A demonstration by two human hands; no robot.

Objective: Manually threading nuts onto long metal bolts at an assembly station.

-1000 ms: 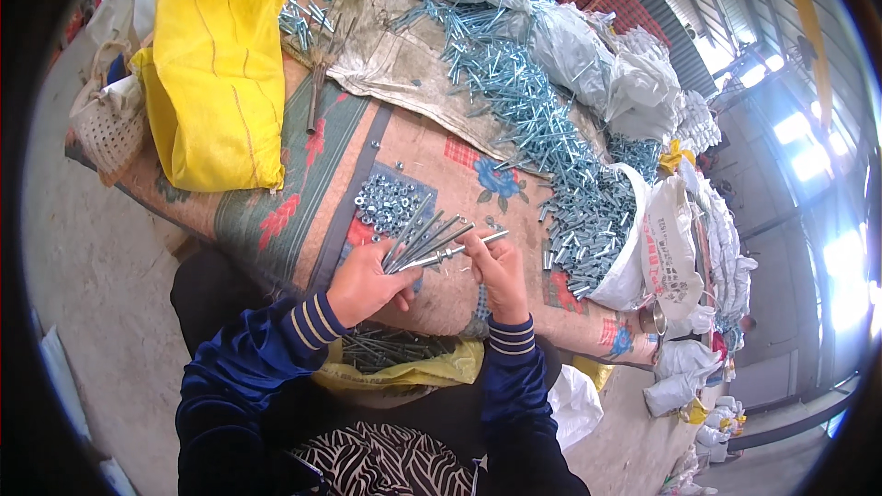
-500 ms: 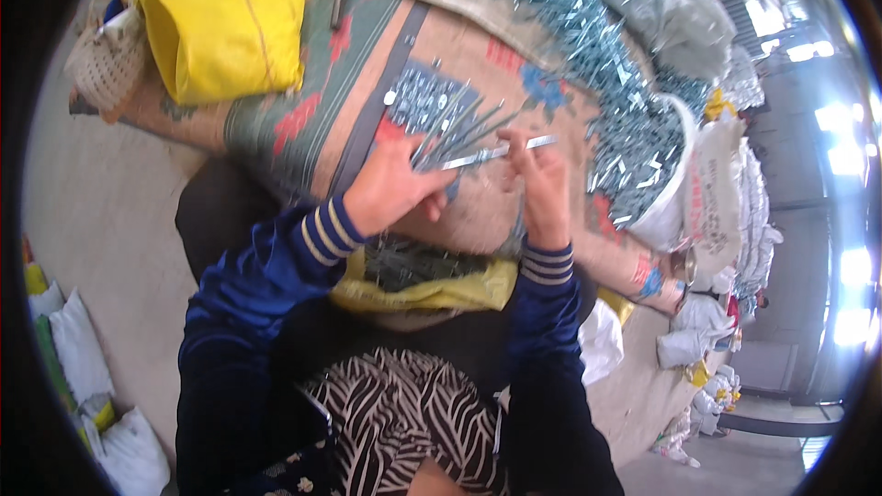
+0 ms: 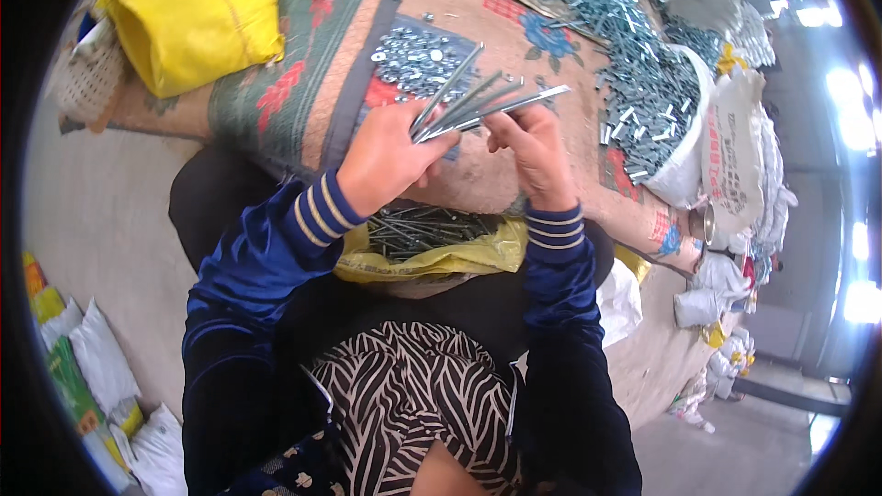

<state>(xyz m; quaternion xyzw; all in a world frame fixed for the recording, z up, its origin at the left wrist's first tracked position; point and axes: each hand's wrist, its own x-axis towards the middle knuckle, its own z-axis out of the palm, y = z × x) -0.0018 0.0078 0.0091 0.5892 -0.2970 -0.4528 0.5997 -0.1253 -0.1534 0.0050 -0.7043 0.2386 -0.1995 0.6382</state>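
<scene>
My left hand is closed around several long, thin metal rods, which fan out to the right from its fingers. My right hand has its thumb and fingers bent in a pinch at the rightmost, shiny rod, whose tip sticks out beyond them. Whether a small part sits in that pinch cannot be made out. Just beyond the hands, a pile of shiny nuts lies on the patterned mat. Below my wrists an open yellow sack holds many more long rods.
A heap of short metal pieces spreads at the far right, partly inside a white sack. A yellow bag stands at the far left of the mat. Filled bags lie on the floor at left.
My right hand has shifted slightly along the shiny rod, toward its outer end. The rods in my left hand now tilt more upward. The whole view has shifted a little.
</scene>
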